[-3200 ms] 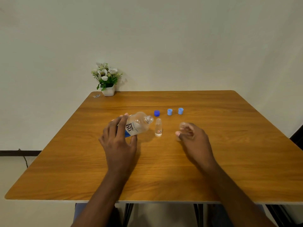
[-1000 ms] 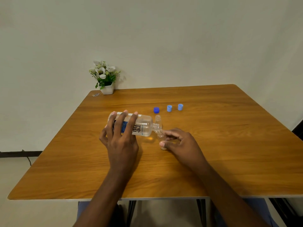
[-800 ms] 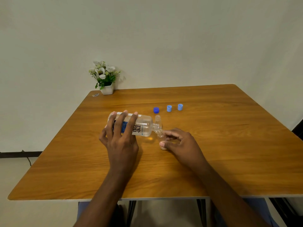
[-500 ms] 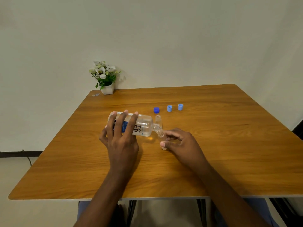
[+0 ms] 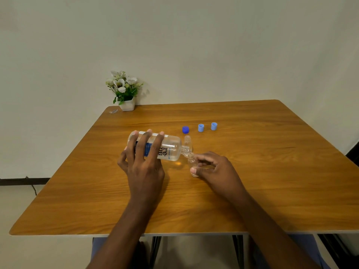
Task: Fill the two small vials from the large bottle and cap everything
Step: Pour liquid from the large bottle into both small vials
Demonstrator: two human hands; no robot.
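Note:
My left hand point(image 5: 143, 166) grips the large clear bottle point(image 5: 171, 147), tipped on its side with its open neck pointing right. That neck rests over the mouth of a small clear vial point(image 5: 192, 162), which my right hand point(image 5: 215, 169) holds upright on the table between thumb and fingers. A second small vial point(image 5: 187, 139) stands uncapped just behind the bottle's neck. Behind them on the table sit a dark blue cap point(image 5: 185, 129) and two light blue caps point(image 5: 200, 127) point(image 5: 213, 126) in a row.
A white pot of flowers point(image 5: 126, 94) stands at the wooden table's point(image 5: 272, 171) far left corner, with a small clear scrap point(image 5: 113, 111) beside it. A wall rises right behind the table.
Since about three seconds ago my right hand brought its vial in to the bottle's neck and my left hand tipped the bottle flat. Over the last second nothing visibly moved.

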